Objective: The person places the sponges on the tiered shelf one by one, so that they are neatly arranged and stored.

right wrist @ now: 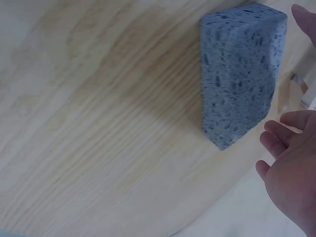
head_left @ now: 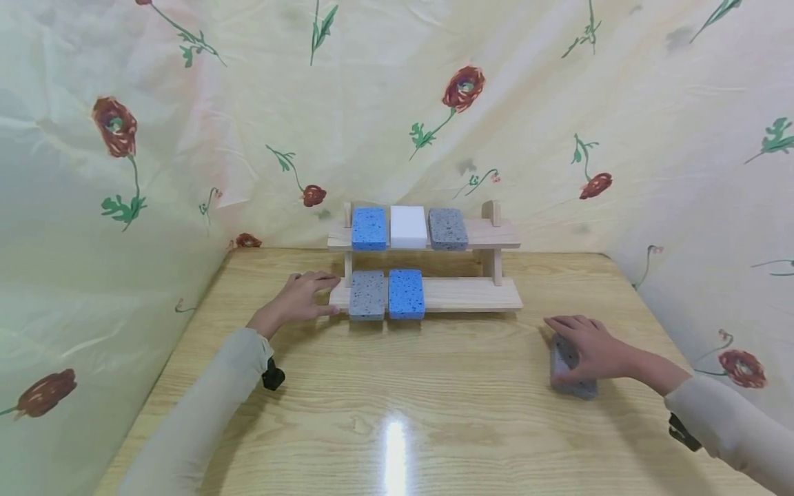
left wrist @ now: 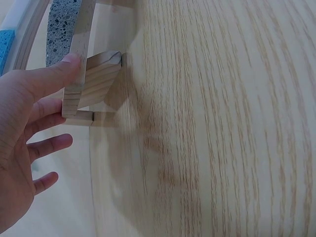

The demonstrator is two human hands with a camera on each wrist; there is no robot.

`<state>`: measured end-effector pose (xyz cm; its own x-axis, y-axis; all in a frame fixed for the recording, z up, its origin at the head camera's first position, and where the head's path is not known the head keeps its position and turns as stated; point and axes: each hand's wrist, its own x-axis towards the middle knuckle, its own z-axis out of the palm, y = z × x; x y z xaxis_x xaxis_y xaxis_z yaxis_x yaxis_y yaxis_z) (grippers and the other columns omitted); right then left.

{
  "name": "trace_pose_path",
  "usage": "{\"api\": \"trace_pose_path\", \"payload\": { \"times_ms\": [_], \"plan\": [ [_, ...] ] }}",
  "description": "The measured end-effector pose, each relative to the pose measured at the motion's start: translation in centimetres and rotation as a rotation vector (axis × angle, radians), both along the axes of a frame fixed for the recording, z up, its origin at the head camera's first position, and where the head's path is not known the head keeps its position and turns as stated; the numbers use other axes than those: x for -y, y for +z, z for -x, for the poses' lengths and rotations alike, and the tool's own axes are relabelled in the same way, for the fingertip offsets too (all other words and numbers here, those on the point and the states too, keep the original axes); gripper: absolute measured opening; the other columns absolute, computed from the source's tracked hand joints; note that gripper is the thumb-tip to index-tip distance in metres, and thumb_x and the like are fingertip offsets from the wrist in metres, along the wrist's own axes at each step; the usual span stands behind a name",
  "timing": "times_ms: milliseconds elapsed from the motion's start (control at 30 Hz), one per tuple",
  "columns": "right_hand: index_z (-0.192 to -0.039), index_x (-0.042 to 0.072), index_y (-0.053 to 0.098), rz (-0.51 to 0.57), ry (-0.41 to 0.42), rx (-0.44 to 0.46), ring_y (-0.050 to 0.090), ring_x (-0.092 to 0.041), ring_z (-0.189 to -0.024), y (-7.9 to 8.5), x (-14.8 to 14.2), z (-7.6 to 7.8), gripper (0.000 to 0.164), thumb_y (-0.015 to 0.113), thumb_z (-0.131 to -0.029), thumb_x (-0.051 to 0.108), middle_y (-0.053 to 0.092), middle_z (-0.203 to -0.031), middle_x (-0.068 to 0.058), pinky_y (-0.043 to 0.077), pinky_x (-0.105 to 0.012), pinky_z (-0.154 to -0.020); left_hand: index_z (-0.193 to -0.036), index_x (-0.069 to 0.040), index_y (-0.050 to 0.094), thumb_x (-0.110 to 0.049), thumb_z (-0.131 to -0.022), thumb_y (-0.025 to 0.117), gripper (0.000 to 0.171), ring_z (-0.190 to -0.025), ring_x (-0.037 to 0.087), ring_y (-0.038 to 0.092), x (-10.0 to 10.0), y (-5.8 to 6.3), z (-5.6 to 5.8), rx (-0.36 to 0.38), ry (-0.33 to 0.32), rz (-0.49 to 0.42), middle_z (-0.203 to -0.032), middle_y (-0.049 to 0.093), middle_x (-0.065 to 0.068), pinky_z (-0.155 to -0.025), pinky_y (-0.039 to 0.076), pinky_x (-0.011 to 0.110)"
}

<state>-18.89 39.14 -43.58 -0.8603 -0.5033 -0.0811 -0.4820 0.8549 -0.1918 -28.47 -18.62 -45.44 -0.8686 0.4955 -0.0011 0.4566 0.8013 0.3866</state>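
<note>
A two-tier wooden rack stands at the back of the table. My left hand pinches the left end of its lower board, thumb on the front edge and fingertips behind. My right hand hovers over a grey speckled sponge on the table at right. In the right wrist view that sponge shows in front of the spread thumb and fingers, which look apart from it. The lower board bears a grey sponge at left and a blue sponge beside it.
On the rack's upper board sit a blue speckled sponge, a white sponge and a grey sponge, left to right. Bare board lies right of the sponges on both tiers. A flowered cloth hangs behind the wooden table.
</note>
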Motion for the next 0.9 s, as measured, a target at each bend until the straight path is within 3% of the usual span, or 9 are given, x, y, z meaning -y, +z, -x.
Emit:
{"api": "trace_pose_path", "payload": {
  "times_ms": [600,900],
  "plan": [
    [-0.145,-0.009,0.047,-0.025,-0.005,-0.029,0.048,-0.044,-0.125,-0.9,-2.2,-1.0,0.120,0.091,-0.060,0.063,0.054,-0.141,-0.028,0.034,-0.062,-0.094,-0.155,-0.012,0.045,-0.045,-0.094,0.072,0.074,-0.148,0.035,0.039,0.0,0.0,0.1,-0.003,-0.006,0.007,-0.159,0.045,0.012,-0.117,0.020,0.069],
    [-0.145,-0.010,0.046,-0.042,-0.049,-0.017,0.049,-0.044,-0.124,-1.1,-3.1,-1.4,0.125,0.091,-0.056,0.066,0.055,-0.139,-0.028,0.035,-0.065,-0.093,-0.154,-0.011,0.046,-0.045,-0.093,0.073,0.075,-0.147,0.035,0.040,0.1,-0.1,0.1,-0.007,-0.005,0.009,-0.158,0.046,0.012,-0.116,0.022,0.068]
  ]
}}
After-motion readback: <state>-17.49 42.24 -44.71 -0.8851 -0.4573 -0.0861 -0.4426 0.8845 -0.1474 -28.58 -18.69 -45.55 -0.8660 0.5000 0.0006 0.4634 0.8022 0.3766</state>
